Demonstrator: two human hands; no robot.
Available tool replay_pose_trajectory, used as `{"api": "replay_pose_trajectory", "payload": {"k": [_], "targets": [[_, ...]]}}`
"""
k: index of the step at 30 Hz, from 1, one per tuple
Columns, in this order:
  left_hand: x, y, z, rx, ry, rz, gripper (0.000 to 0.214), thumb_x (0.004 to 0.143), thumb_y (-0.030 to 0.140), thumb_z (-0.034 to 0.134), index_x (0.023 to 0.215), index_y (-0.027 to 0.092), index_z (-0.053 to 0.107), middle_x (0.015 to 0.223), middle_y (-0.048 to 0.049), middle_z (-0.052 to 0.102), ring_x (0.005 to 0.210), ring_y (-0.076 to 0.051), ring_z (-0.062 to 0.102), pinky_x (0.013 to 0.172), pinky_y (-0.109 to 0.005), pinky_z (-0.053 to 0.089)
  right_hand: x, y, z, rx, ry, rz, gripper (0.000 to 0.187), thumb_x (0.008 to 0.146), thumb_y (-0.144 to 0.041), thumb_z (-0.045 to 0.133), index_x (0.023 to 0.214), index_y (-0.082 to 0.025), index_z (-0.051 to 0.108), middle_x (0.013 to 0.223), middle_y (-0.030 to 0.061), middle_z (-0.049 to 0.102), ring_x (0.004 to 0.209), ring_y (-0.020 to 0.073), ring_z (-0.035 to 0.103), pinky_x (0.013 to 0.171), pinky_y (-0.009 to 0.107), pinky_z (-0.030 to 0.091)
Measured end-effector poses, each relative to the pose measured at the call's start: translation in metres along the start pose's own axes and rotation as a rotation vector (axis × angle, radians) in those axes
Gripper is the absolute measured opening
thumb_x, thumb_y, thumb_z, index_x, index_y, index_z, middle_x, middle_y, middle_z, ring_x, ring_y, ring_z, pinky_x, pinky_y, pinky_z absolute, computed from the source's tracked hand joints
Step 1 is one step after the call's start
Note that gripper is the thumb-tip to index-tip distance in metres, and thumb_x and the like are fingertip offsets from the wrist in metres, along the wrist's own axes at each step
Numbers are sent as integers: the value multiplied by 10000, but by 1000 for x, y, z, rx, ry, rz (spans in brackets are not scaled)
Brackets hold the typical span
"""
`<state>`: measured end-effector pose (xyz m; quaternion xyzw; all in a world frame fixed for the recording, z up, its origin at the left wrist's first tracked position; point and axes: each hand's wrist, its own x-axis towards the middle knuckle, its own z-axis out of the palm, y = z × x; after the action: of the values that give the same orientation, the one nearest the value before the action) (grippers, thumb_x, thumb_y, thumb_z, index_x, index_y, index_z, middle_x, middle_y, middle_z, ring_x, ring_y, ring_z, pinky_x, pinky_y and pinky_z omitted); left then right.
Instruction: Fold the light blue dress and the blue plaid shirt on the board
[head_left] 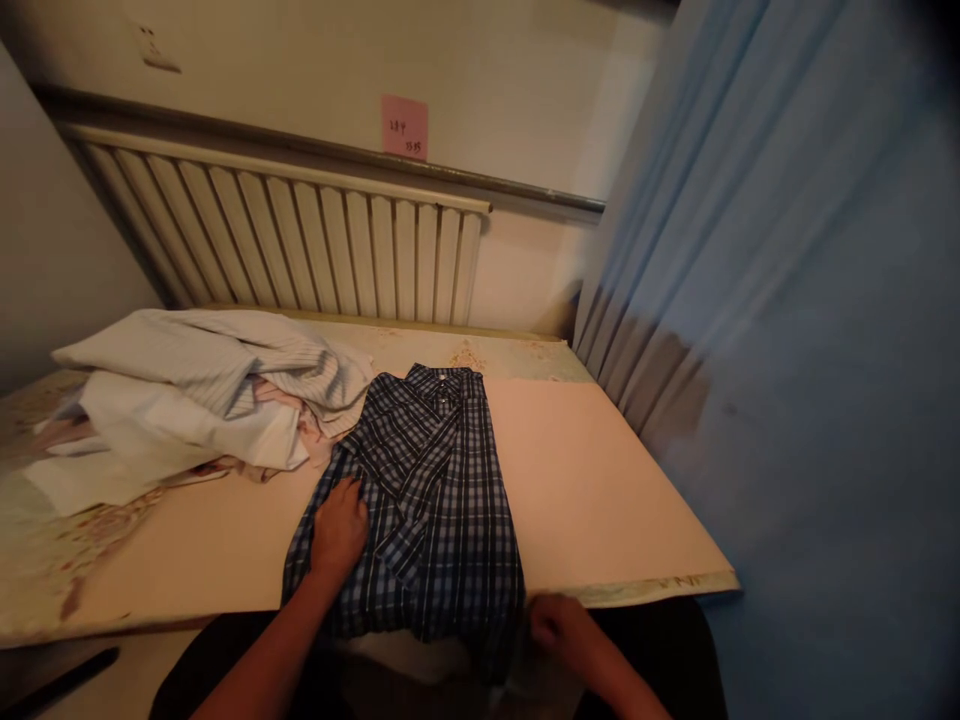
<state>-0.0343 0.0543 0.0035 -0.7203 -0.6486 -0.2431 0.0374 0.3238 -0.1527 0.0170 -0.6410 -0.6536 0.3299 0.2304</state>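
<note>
A dark blue, black and white plaid shirt [469, 490] lies on the table, its collar toward the wall. One sleeve is folded diagonally across the front, and the hem hangs over the near edge. On the shirt's left side rests my left hand [341, 525], palm down, with its fingers lying on the cloth. My right hand [559, 630] is closed at the shirt's lower right corner, just off the table's front edge. Its fingertips are curled and slightly blurred, and the corner of the hem appears to be in them.
Left of the shirt, a heap of white, striped and pinkish clothes [202, 400] covers part of the table. A pink board or sheet [592, 480] lies beneath the shirt. Behind stands a radiator [300, 235]; a blue curtain [750, 330] hangs along the right side.
</note>
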Motion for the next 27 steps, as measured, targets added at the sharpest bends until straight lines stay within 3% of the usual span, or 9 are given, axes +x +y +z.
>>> {"api": "replay_pose_trajectory", "payload": {"k": [5, 10, 14, 18, 27], "targets": [[-38, 21, -18, -231, 31, -89, 404, 884, 274, 329, 1124, 105, 607, 1124, -152, 655, 1094, -268, 589, 1012, -417, 438, 48, -10, -31, 36, 249, -50, 240, 848, -297, 429, 753, -201, 627, 669, 0, 626, 643, 148, 567, 628, 242, 424], [-78, 69, -31, -562, -68, -146, 335, 887, 324, 381, 1066, 186, 628, 1107, -86, 681, 1048, -225, 635, 973, -396, 477, 86, 7, -25, -122, 526, -125, 287, 890, -293, 391, 874, -180, 654, 867, 66, 675, 799, 176, 613, 765, 275, 446], [-84, 94, -30, -630, -233, -280, 314, 834, 258, 461, 1086, 182, 634, 1078, -75, 699, 1009, -214, 658, 940, -377, 490, 94, 13, -14, -188, 576, -154, 283, 909, -249, 375, 913, -170, 647, 895, 74, 636, 829, 173, 584, 795, 276, 415], [-74, 102, -27, -647, -374, -417, 335, 801, 219, 520, 1111, 143, 621, 931, -53, 710, 906, -191, 675, 890, -325, 487, 93, 13, -11, -259, 591, -205, 278, 926, -212, 355, 902, -170, 628, 863, 56, 606, 804, 152, 565, 769, 251, 405], [-70, 111, -19, -719, -488, -529, 258, 749, 257, 592, 972, 132, 626, 700, 17, 629, 683, -161, 644, 659, -263, 481, 93, 14, -11, -248, 603, -179, 270, 930, -207, 354, 904, -179, 621, 863, 43, 602, 799, 151, 561, 760, 251, 395]]}}
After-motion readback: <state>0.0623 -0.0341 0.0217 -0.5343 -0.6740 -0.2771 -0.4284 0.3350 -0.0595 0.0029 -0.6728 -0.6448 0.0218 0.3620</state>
